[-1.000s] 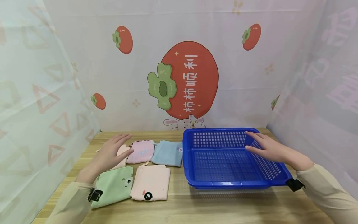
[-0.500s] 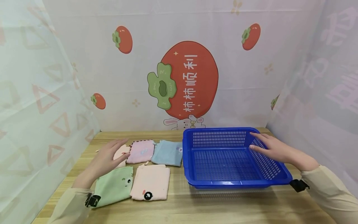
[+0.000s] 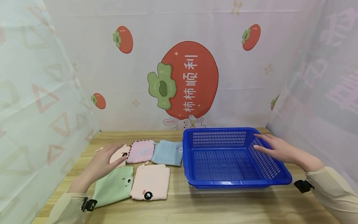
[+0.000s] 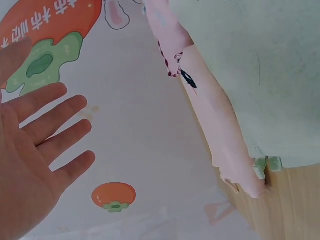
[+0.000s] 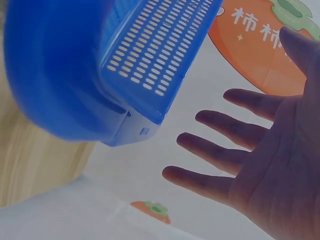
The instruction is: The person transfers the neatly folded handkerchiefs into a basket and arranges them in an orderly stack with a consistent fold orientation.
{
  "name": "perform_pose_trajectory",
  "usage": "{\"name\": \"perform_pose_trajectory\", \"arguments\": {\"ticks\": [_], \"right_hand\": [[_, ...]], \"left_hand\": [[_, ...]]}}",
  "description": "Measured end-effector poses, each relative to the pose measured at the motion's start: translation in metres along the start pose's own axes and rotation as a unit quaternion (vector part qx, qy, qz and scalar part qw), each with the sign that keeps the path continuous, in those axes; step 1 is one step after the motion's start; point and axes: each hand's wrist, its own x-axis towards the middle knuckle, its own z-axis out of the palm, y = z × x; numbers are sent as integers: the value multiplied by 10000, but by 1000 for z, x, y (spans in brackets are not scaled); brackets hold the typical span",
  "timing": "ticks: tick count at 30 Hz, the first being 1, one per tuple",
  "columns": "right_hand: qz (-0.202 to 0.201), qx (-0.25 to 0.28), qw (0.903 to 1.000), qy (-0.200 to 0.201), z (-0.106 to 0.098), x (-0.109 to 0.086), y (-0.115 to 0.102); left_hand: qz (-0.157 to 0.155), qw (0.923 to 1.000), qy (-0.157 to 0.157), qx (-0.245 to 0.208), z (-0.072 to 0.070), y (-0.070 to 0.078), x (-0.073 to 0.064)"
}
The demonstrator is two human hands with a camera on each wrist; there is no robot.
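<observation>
My left hand (image 3: 104, 160) hovers above the green towel (image 3: 114, 186) and a pink towel (image 3: 122, 157) behind it, fingers extended and holding nothing. In the left wrist view its spread fingers (image 4: 55, 120) stand apart from the cloths. My right hand (image 3: 282, 151) is over the right side of a blue plastic basket (image 3: 229, 183), palm bare. The right wrist view has those fingers (image 5: 215, 150) spread beside the basket wall (image 5: 155, 55), not touching it. Folded flat to the left of the basket are also a lilac towel (image 3: 141, 151), a light blue towel (image 3: 167, 153) and a front pink towel (image 3: 151, 182).
The wooden table (image 3: 179, 211) meets a white printed cloth backdrop (image 3: 237, 93) at its rear edge. Cloth walls stand on the left (image 3: 42, 124) and right (image 3: 316, 102). The basket has slotted sides and a raised rim.
My left hand has drifted slightly left and down, showing more of the rear pink towel. My right hand has shifted a little right. Towels and basket have stayed put.
</observation>
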Motion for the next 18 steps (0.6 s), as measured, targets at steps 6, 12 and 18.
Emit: {"name": "perform_pose_trajectory", "arguments": {"ticks": [6,12,18], "right_hand": [[12,-56,10000,-11,-2,-3,3],[139,-52,9999,-70,-2,-5,6],[168,-74,9998,-59,-2,-5,10]], "left_hand": [[-94,9999,-75,13,0,0,-4],[-88,9999,-46,-67,3,-2,-9],[-151,9998,-80,-89,4,-8,-15]]}}
